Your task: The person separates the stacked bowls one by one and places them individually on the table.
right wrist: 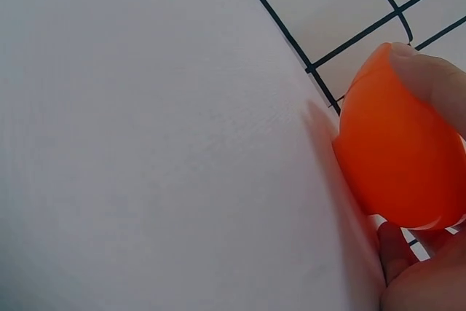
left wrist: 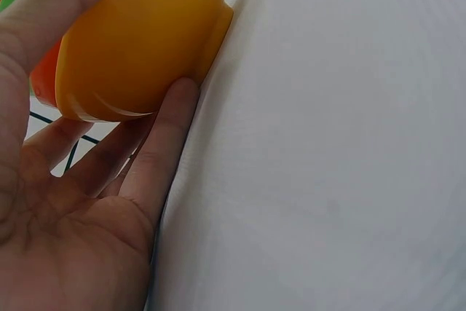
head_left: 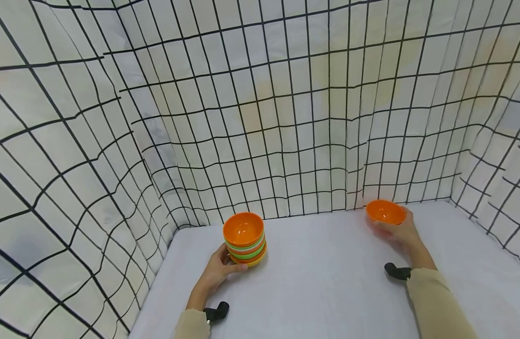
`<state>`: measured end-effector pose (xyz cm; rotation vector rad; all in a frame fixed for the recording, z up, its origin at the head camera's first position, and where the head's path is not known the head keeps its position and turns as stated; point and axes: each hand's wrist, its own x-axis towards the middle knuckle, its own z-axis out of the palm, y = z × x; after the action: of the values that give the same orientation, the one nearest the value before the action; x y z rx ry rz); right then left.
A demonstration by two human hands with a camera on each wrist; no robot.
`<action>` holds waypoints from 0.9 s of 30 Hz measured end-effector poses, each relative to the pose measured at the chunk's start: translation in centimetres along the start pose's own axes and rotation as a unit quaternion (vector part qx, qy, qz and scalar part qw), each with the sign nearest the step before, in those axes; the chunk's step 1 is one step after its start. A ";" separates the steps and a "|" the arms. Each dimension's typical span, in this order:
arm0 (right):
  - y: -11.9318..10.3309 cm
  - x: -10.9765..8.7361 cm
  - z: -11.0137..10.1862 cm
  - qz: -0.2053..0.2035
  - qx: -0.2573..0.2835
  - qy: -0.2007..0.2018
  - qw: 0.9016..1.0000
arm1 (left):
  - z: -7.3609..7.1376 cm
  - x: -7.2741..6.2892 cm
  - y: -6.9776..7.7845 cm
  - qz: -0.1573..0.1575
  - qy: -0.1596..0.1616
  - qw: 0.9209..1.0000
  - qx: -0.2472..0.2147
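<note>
Nested bowl stack [head_left: 244,239], orange uppermost, yellow lowest: seen in lower centre of head view, held low down by left hand [head_left: 219,268], thumb and fingers curved round it. Single orange bowl [head_left: 384,213]: at right of frame, near far edge of tabletop [head_left: 319,287], gripped between thumb and fingers of right hand [head_left: 401,230]. Tabletop enclosed by black-gridded white backdrop [head_left: 285,110].

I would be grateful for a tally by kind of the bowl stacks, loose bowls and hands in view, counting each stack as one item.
Bowl stack: 1
Loose orange bowl: 1
Left hand and right hand: 2
Total: 4
</note>
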<state>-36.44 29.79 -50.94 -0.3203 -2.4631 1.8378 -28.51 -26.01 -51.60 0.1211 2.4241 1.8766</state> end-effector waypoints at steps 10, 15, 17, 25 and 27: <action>1.0 -0.4 0.3 0.015 -0.009 0.001 1.000 | 0.0 -0.3 -0.6 -0.004 -0.006 1.000 -0.004; 1.1 -0.7 0.3 0.013 -0.015 0.004 1.000 | -0.1 -0.2 -0.5 0.003 -0.009 1.000 -0.003; 1.0 -0.8 0.3 0.012 -0.015 0.004 1.000 | -0.1 -0.2 -0.4 0.005 -0.011 1.000 -0.003; 0.6 -0.6 0.7 0.013 -0.003 0.006 1.000 | -0.3 -0.2 -0.2 0.002 -0.007 1.000 0.001; 0.5 -0.4 0.7 0.014 -0.001 0.008 1.000 | -0.3 -0.2 -0.1 0.000 -0.006 1.000 0.002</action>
<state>-36.12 29.16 -51.58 -0.3704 -2.4630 1.8363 -28.37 -26.38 -51.61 0.1314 2.4202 1.8661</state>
